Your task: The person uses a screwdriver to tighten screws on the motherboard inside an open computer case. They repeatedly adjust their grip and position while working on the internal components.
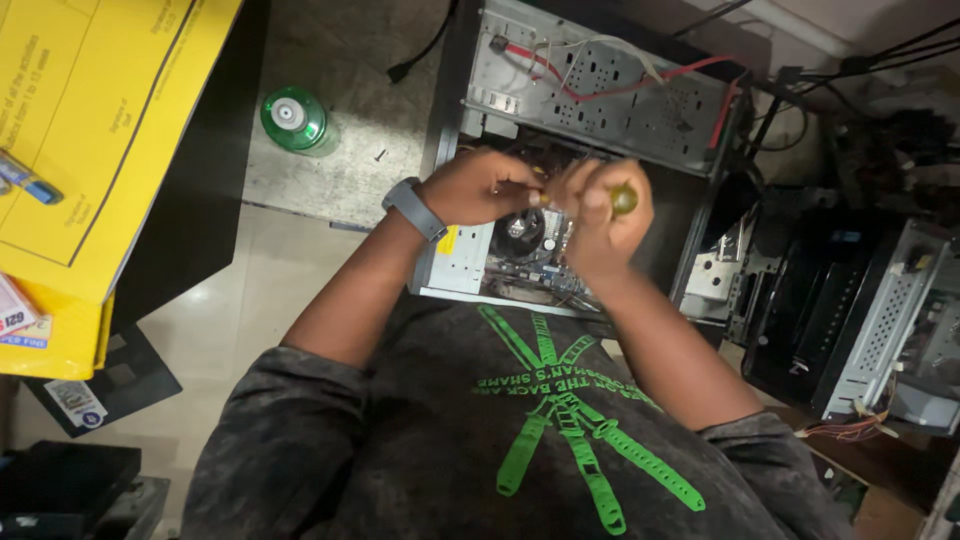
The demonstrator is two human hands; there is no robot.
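A grey band is showing on the watch [415,208] at the left wrist, and a yellow-green handle [624,199] is glinting in the right hand [600,225]. The open computer case [600,90] is showing silver-grey metal dotted with small holes, with red and white wires [600,88] crossing it. A green disc tub [294,118] is sitting on mottled grey ground. The cardboard boxes [100,120] are glowing bright yellow with dark lines. The shirt [480,450] is looking speckled dark grey, bearing a bright green strap pattern.
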